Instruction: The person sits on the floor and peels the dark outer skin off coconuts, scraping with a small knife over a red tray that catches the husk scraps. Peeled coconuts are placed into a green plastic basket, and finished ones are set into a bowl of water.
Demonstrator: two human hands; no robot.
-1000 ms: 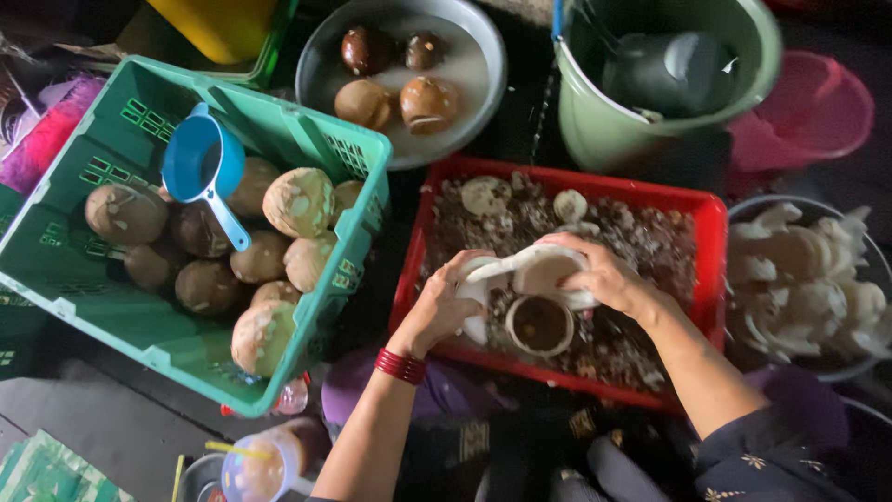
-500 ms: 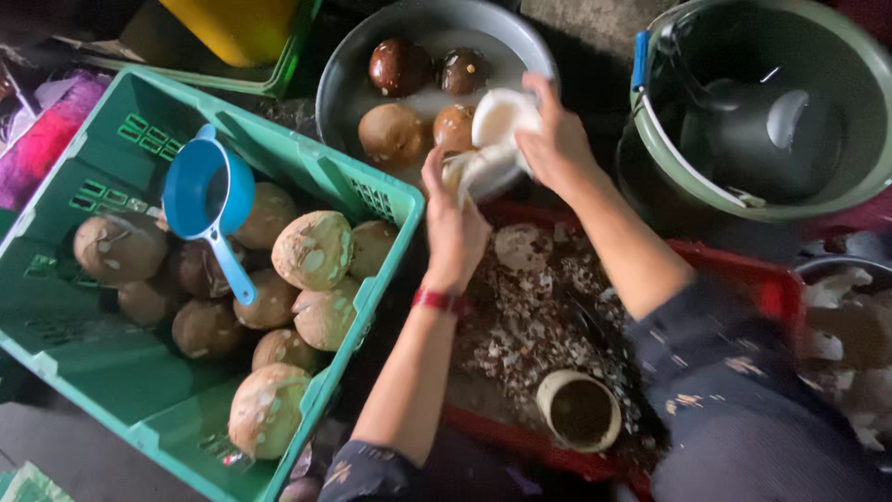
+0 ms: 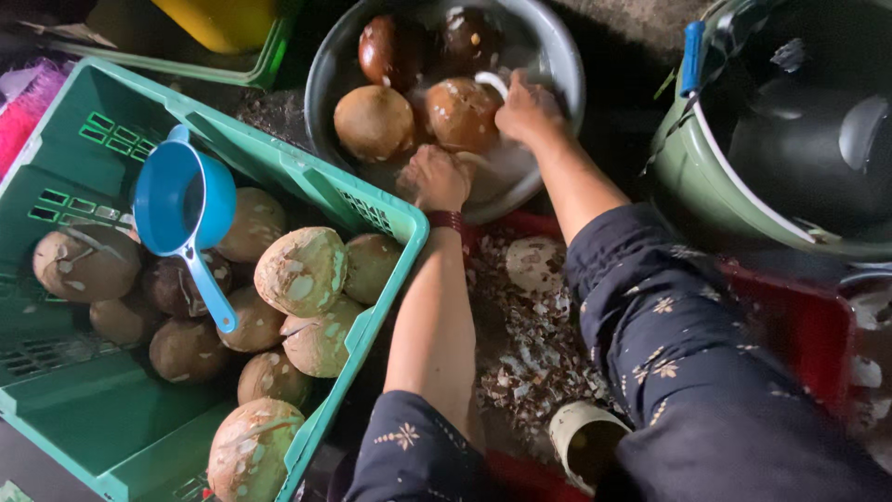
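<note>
Right fingers: curled over a white piece (image 3: 492,84) at the far side of the basin, pinching its edge — right hand (image 3: 528,110) knuckles up.
Left fingers: folded down into the basin near its front rim, pressed together on something pale; what exactly they grip, cannot tell. Left hand (image 3: 435,177) wears a dark red wristband (image 3: 447,220).
Basin (image 3: 562,70): round, grey metal, holding four brown coconuts (image 3: 373,123) — two pale brown ones in front, two dark glossy ones behind. Both hands are inside it.
Red tray (image 3: 818,325): just below the basin, under the forearms, filled with brown-and-white shell scraps (image 3: 530,358); a pale round piece lies in it near the basin.
Cup (image 3: 583,437): cream, at the tray's near edge, partly hidden by the sleeve.
Green crate (image 3: 84,418): left of the arms, latticed plastic, loaded with husked tan coconuts.
Scoop (image 3: 181,209): blue, long-handled, resting on the crate's coconuts.
Bucket (image 3: 692,177): green, upper right, with a blue handle grip and a dark pot inside.
Yellow box (image 3: 223,20): top edge, behind the crate.
</note>
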